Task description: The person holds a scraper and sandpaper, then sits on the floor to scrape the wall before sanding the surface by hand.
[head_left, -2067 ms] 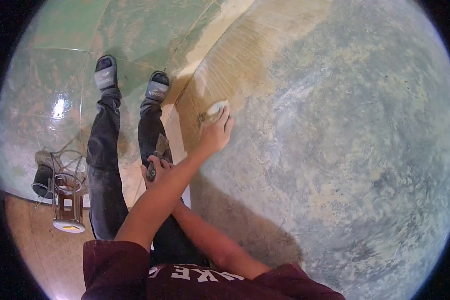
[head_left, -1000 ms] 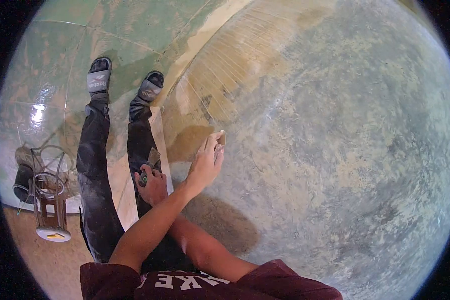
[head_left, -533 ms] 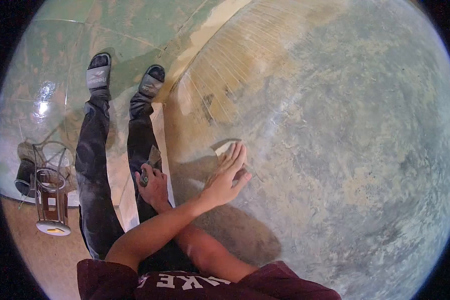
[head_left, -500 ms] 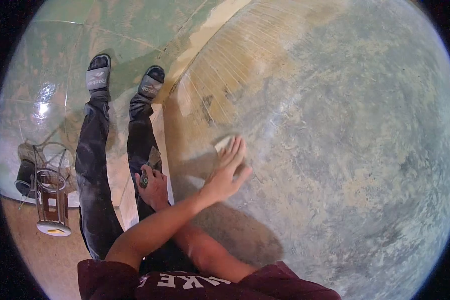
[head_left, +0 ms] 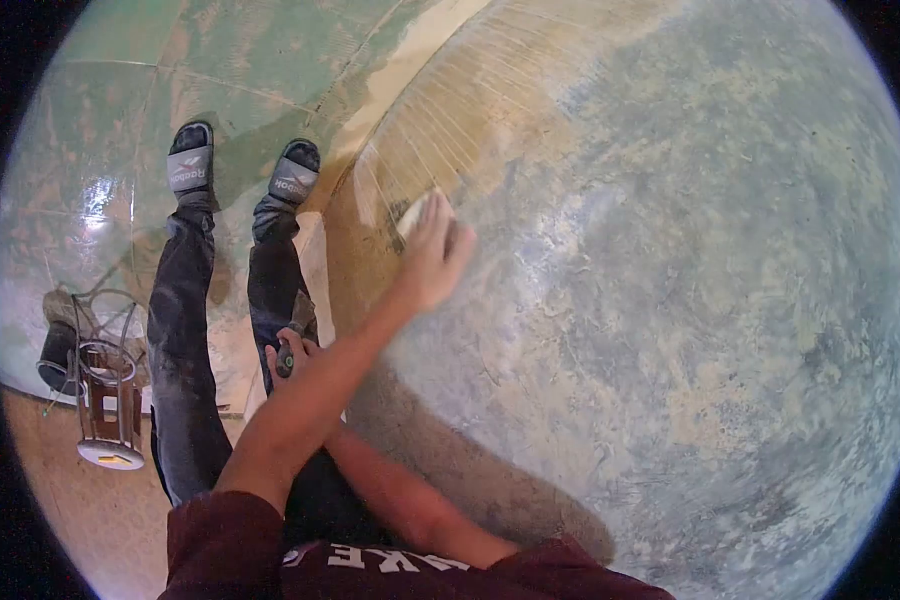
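Observation:
My left hand presses a pale flat piece of sandpaper against the mottled grey and tan plastered surface, fingers together over it. The sandpaper lies by a dark patch near the surface's left edge. Below the left forearm, which crosses over the right arm, my right hand is closed around a putty knife with a dark handle and a green ring. The knife's blade is dim against my dark trouser leg, and the forearm hides part of that hand.
A metal-legged stool stands at the left beside a dark cylindrical container. My sandalled feet are on the green, dusty tiled floor. A pale ledge runs beside my leg.
My left hand has slid the sandpaper up and to the left across the plastered surface. The right hand keeps the putty knife near the leg, now more covered by the left forearm.

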`<state>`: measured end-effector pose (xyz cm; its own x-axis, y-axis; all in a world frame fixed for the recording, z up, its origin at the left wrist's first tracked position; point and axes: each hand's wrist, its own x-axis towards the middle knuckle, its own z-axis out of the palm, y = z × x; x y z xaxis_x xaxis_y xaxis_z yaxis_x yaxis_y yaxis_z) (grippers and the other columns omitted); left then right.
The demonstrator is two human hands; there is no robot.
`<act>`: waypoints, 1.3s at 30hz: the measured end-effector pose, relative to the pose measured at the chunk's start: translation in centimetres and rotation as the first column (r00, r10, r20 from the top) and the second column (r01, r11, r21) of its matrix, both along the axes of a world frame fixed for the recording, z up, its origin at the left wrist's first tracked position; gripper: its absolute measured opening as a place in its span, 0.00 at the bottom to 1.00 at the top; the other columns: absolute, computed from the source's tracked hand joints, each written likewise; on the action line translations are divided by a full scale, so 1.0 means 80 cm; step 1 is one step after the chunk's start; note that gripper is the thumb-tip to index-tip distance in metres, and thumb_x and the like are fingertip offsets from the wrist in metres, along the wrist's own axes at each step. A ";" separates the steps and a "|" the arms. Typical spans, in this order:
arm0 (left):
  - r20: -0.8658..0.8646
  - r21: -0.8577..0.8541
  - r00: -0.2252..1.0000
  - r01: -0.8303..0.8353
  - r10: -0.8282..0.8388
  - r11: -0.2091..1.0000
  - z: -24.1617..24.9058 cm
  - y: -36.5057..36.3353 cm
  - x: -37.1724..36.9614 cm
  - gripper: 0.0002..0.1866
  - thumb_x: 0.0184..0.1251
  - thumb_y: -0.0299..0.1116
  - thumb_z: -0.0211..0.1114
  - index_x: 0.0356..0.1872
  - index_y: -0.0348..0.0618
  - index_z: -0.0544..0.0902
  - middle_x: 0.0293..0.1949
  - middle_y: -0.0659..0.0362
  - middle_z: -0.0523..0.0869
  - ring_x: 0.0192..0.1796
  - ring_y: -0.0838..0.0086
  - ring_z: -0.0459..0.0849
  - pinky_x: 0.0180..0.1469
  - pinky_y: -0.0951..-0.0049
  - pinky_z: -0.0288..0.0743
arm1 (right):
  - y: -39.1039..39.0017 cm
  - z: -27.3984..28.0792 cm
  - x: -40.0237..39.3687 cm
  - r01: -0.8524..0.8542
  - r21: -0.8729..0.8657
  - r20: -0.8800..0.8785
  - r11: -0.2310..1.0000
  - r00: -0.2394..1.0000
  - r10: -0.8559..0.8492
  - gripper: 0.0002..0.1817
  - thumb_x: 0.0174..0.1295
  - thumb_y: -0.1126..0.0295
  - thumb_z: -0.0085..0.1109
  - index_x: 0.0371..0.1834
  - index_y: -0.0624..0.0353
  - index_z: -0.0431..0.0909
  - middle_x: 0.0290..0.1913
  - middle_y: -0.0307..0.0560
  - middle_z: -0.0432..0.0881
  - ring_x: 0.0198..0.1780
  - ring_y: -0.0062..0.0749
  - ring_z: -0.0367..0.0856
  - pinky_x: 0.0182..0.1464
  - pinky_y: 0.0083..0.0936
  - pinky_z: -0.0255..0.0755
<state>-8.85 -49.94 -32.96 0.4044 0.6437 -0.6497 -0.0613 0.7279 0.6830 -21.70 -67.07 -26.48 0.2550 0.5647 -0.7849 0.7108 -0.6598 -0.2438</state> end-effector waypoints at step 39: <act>-0.194 0.182 0.885 0.456 -0.423 0.871 0.096 -0.004 -0.059 0.57 0.67 0.59 0.63 0.77 0.20 0.44 0.80 0.31 0.47 0.83 0.45 0.45 0.82 0.50 0.38 | 0.040 0.006 0.009 -0.114 -0.059 0.033 0.992 0.993 0.116 0.20 0.66 0.54 0.64 0.57 0.51 0.79 0.50 0.53 0.85 0.54 0.51 0.82 0.59 0.46 0.69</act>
